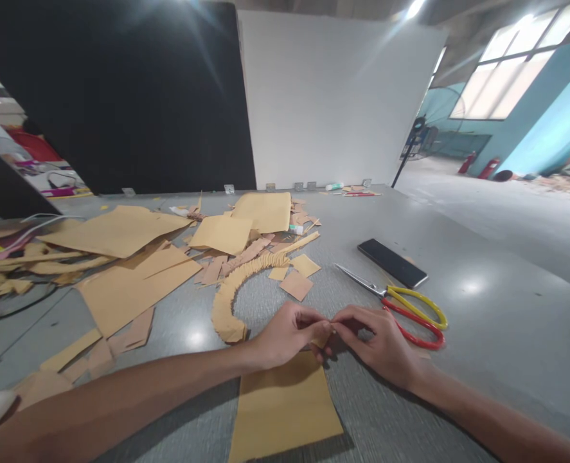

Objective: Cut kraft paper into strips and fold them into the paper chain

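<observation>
My left hand [294, 331] and my right hand [374, 337] meet at the fingertips above the table. Both are closed in a pinch on a small piece of tan paper [322, 339], mostly covered by my fingers. Below them lies a larger sheet of tan paper [287, 405], flat on the table. A curved, pleated strip of tan paper [227, 299] lies just beyond my left hand. Scissors [412, 315] with one red and one yellow handle rest beside my right hand, blades pointing to the far left.
A black phone [393, 262] lies behind the scissors. Tan sheets [115, 231] and paper scraps [297, 285] cover the left and middle of the grey table [497, 289]. Black [159, 96] and white [333, 96] panels stand at the back edge. A glue stick [334, 186] lies before the white panel.
</observation>
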The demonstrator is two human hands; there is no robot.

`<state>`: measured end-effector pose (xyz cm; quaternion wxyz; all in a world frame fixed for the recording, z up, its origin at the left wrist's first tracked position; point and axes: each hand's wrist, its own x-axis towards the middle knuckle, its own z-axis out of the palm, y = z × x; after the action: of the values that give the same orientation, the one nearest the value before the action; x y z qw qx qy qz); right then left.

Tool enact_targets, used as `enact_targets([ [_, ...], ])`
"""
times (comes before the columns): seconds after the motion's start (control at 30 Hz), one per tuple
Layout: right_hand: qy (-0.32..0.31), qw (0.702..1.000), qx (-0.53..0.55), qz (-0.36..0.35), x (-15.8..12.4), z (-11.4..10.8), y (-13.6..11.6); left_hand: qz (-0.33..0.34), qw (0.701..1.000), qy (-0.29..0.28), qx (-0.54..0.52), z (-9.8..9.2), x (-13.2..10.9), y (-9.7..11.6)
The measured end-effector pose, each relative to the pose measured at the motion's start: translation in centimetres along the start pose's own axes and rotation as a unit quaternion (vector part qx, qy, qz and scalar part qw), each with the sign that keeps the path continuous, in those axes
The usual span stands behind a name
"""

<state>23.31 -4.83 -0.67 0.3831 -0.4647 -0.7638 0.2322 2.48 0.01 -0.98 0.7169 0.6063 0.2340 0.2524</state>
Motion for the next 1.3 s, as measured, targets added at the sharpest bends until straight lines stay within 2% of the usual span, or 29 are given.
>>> enact_targets([
  [0.17, 0.015, 1.000, 0.000, 0.014, -0.05, 0.00, 0.10, 0.014, 1.000, -0.022, -0.003, -0.02, 0.02, 0.17],
  [0.33, 0.013, 0.999, 0.007, 0.034, 0.12, 0.09, 0.08, 0.005, 1.000, -0.001, 0.007, -0.15, 0.08, -0.17],
  [0.6, 0.003, 0.985, 0.111, 0.130, -0.13, 0.61, -0.48, -0.003, 0.999, 0.020, 0.041, 0.08, -0.07, 0.31],
  [0.8, 0.003, 0.986, 0.110, 0.128, -0.15, 0.64, -0.41, 0.005, 0.999, 0.008, 0.039, 0.07, -0.01, 0.12],
  [1.3, 0.002, 0.991, 0.094, 0.091, -0.05, 0.56, -0.21, 0.009, 1.000, 0.023, 0.001, 0.22, 0.08, -0.01],
])
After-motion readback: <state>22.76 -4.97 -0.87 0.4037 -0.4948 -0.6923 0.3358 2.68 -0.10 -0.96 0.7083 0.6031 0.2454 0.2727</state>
